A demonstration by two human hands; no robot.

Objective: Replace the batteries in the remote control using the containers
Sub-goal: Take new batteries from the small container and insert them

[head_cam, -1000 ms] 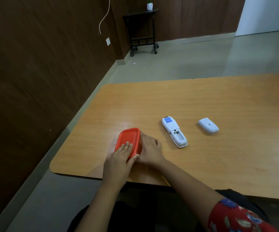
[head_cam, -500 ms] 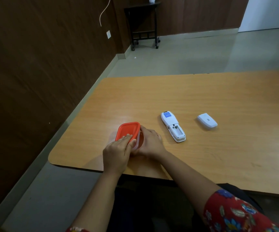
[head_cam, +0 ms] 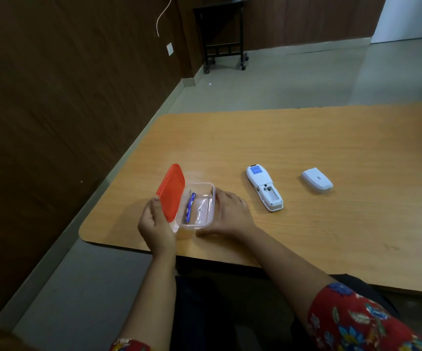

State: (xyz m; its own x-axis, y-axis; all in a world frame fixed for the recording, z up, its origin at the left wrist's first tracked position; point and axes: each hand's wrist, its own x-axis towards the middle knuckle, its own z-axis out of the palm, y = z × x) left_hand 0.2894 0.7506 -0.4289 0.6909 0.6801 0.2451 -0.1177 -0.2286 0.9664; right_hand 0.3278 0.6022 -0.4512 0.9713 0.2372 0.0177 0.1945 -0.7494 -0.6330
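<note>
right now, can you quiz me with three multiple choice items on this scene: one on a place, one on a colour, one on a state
1. The battery cover lies:
A. right of the remote
B. left of the remote
C. on the floor

2. The lid held by the left hand is:
A. blue
B. red
C. green

3. The clear container is:
A. sealed
B. upside down
C. open, with a battery inside

Answers: A, the cover sits past the remote's right side; B, the lid is plainly red; C, the lid is tilted up and the battery shows.
</note>
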